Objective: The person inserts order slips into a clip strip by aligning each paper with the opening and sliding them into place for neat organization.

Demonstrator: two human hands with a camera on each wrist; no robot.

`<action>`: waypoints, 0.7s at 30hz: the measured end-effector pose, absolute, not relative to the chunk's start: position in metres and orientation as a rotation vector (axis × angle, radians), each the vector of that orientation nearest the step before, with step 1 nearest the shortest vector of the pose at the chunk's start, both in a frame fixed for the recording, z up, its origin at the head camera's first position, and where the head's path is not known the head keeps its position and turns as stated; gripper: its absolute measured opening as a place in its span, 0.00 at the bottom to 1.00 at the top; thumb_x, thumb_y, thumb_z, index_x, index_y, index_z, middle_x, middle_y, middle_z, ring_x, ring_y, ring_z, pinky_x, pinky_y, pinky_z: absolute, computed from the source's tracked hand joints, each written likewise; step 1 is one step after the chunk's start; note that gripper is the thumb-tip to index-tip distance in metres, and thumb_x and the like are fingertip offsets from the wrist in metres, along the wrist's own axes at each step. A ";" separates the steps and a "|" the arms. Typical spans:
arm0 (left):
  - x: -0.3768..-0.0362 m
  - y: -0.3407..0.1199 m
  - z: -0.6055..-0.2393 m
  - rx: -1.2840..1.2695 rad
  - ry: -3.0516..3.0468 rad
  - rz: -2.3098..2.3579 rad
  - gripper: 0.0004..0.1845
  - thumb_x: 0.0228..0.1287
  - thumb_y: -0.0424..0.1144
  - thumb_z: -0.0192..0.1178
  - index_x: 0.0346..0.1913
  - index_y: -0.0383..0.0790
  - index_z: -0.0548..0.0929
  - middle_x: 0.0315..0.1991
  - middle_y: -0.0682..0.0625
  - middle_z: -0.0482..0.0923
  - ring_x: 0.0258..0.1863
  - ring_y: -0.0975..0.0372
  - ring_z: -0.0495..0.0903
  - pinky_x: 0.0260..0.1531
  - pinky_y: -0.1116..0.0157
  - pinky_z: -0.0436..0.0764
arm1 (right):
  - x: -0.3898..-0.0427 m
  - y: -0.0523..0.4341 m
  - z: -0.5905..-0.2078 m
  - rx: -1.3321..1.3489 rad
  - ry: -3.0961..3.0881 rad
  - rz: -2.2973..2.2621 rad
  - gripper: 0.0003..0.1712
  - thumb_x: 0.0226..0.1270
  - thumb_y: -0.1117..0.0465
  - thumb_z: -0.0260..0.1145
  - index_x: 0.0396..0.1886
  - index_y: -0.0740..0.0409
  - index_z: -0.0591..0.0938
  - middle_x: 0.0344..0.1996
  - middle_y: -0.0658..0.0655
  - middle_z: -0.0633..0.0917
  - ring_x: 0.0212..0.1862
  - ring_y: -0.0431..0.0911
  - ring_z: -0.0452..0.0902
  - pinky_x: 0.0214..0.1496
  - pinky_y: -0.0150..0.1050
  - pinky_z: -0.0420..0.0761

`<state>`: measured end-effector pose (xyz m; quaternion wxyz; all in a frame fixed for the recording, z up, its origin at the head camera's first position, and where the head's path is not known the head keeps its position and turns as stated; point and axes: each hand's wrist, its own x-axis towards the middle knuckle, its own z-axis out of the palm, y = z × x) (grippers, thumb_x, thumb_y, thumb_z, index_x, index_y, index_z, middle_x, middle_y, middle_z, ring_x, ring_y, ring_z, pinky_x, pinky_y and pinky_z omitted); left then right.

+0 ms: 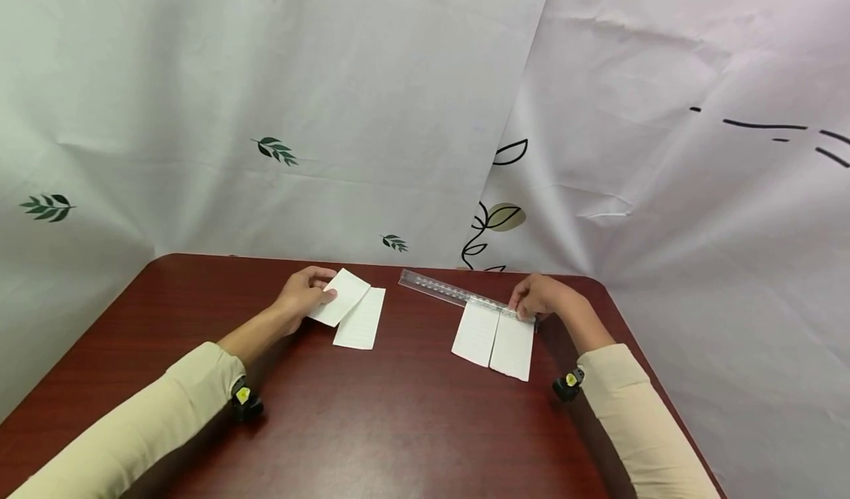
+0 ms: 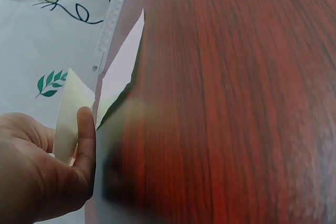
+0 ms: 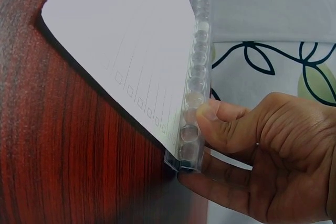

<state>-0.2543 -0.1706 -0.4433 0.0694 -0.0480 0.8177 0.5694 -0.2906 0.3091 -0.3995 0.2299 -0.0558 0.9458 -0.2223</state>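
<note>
My left hand (image 1: 299,298) pinches a small white sheet of paper (image 1: 343,296) between thumb and fingers, raised at a tilt over the table. A second white sheet (image 1: 361,325), faintly lined, lies beside it, partly overlapped. On the right, my right hand (image 1: 543,297) grips the near end of a long clear plastic strip (image 1: 434,288) with a row of round bubble-like shapes, thumb on top in the right wrist view. Two more sheets, a left one (image 1: 475,334) and a right one (image 1: 512,347), lie side by side against the strip; the right one shows lines and small checkboxes.
The dark red wooden table (image 1: 372,425) has rounded far corners. Behind it hangs a white cloth backdrop (image 1: 332,130) printed with leaves and line drawings. Both sleeves are cream, and a small dark device (image 1: 247,403) sits at the left wrist.
</note>
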 end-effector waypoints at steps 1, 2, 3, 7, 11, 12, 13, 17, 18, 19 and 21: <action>-0.255 -0.169 -0.443 -0.142 2.465 1.714 0.27 0.81 0.26 0.63 0.78 0.28 0.75 0.53 0.39 0.79 0.44 0.58 0.81 0.37 0.70 0.84 | -0.290 0.309 -0.399 -0.158 2.603 -0.608 0.10 0.69 0.73 0.71 0.42 0.58 0.93 0.38 0.53 0.90 0.38 0.45 0.78 0.41 0.40 0.86; -0.255 -0.167 -0.444 -0.139 2.462 1.719 0.27 0.81 0.26 0.63 0.78 0.28 0.75 0.54 0.38 0.80 0.44 0.58 0.81 0.37 0.70 0.84 | -0.290 0.309 -0.398 -0.156 2.603 -0.609 0.09 0.69 0.73 0.71 0.42 0.58 0.93 0.38 0.53 0.90 0.38 0.45 0.78 0.41 0.40 0.86; -0.255 -0.166 -0.444 -0.141 2.461 1.719 0.26 0.81 0.26 0.63 0.77 0.28 0.75 0.54 0.38 0.80 0.44 0.58 0.81 0.37 0.70 0.84 | -0.290 0.309 -0.398 -0.157 2.604 -0.608 0.09 0.69 0.73 0.71 0.42 0.58 0.93 0.38 0.54 0.90 0.38 0.45 0.78 0.41 0.40 0.86; -0.256 -0.159 -0.445 -0.149 2.453 1.720 0.26 0.80 0.26 0.63 0.77 0.28 0.76 0.56 0.37 0.80 0.45 0.57 0.81 0.38 0.70 0.84 | -0.290 0.309 -0.398 -0.156 2.604 -0.606 0.09 0.70 0.72 0.71 0.42 0.58 0.93 0.37 0.54 0.90 0.38 0.45 0.78 0.41 0.40 0.85; -0.256 -0.154 -0.444 -0.156 2.426 1.737 0.27 0.81 0.27 0.62 0.78 0.28 0.76 0.58 0.37 0.80 0.46 0.57 0.81 0.38 0.70 0.84 | -0.290 0.308 -0.398 -0.156 2.605 -0.604 0.09 0.70 0.72 0.71 0.42 0.58 0.93 0.37 0.54 0.90 0.38 0.45 0.78 0.40 0.40 0.85; -0.256 -0.152 -0.444 -0.155 2.418 1.746 0.27 0.81 0.27 0.63 0.78 0.28 0.75 0.58 0.37 0.80 0.45 0.57 0.81 0.38 0.70 0.84 | -0.290 0.308 -0.398 -0.157 2.605 -0.604 0.09 0.70 0.73 0.71 0.42 0.58 0.93 0.37 0.54 0.90 0.38 0.45 0.78 0.41 0.40 0.85; -0.256 -0.151 -0.444 -0.156 2.412 1.756 0.27 0.81 0.27 0.63 0.78 0.28 0.75 0.57 0.37 0.80 0.45 0.57 0.82 0.38 0.70 0.84 | -0.290 0.309 -0.398 -0.158 2.606 -0.603 0.09 0.70 0.73 0.71 0.42 0.58 0.93 0.38 0.54 0.90 0.38 0.45 0.78 0.41 0.40 0.85; -0.258 -0.143 -0.444 -0.161 2.402 1.788 0.26 0.80 0.26 0.63 0.76 0.28 0.77 0.55 0.39 0.80 0.43 0.59 0.81 0.37 0.70 0.83 | -0.290 0.309 -0.399 -0.166 2.597 -0.609 0.10 0.68 0.73 0.71 0.42 0.58 0.92 0.38 0.55 0.90 0.37 0.45 0.78 0.40 0.40 0.86; -0.259 -0.141 -0.444 -0.164 2.399 1.796 0.26 0.79 0.26 0.63 0.76 0.28 0.77 0.54 0.39 0.80 0.43 0.59 0.81 0.37 0.70 0.83 | -0.291 0.310 -0.399 -0.167 2.594 -0.613 0.10 0.68 0.73 0.71 0.42 0.58 0.92 0.37 0.55 0.90 0.37 0.45 0.78 0.40 0.40 0.86; -0.259 -0.139 -0.444 -0.163 2.401 1.799 0.26 0.79 0.26 0.63 0.76 0.28 0.77 0.54 0.39 0.81 0.43 0.59 0.81 0.37 0.70 0.83 | -0.291 0.310 -0.400 -0.168 2.592 -0.615 0.10 0.68 0.74 0.71 0.42 0.58 0.92 0.37 0.56 0.90 0.37 0.45 0.78 0.40 0.40 0.86; -0.260 -0.134 -0.444 -0.163 2.405 1.800 0.25 0.79 0.26 0.63 0.75 0.28 0.77 0.53 0.40 0.80 0.44 0.59 0.80 0.37 0.71 0.82 | -0.291 0.311 -0.400 -0.171 2.590 -0.618 0.10 0.68 0.74 0.71 0.42 0.58 0.92 0.37 0.56 0.90 0.37 0.45 0.79 0.41 0.40 0.86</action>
